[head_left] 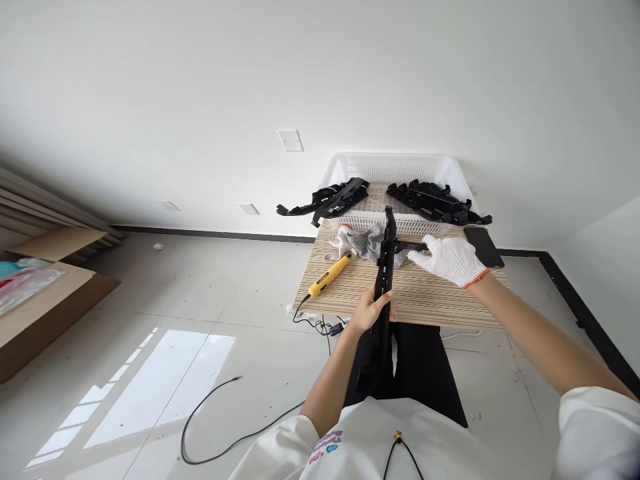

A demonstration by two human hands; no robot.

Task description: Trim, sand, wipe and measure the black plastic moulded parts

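Note:
My bare left hand (373, 310) is wrapped round a long black plastic part (385, 267), which stands lengthwise in front of me over the table's front edge. My right hand (447, 259), in a white knitted glove with an orange cuff, grips a short dark tool (411, 246) whose tip meets the upper portion of the part. Its exact shape is hidden by the glove. Behind the part lie grey and white gloves (367, 243). A yellow corded tool (330, 275) rests to their left on the wood-striped table (425, 293).
At the back, a white plastic basket (400, 159) holds black parts in a left pile (343, 198) and a right pile (435, 202). A dark flat object (483, 247) lies at the table's right. A black cable (240, 439) crosses the floor; a cardboard box (50, 310) stands far left.

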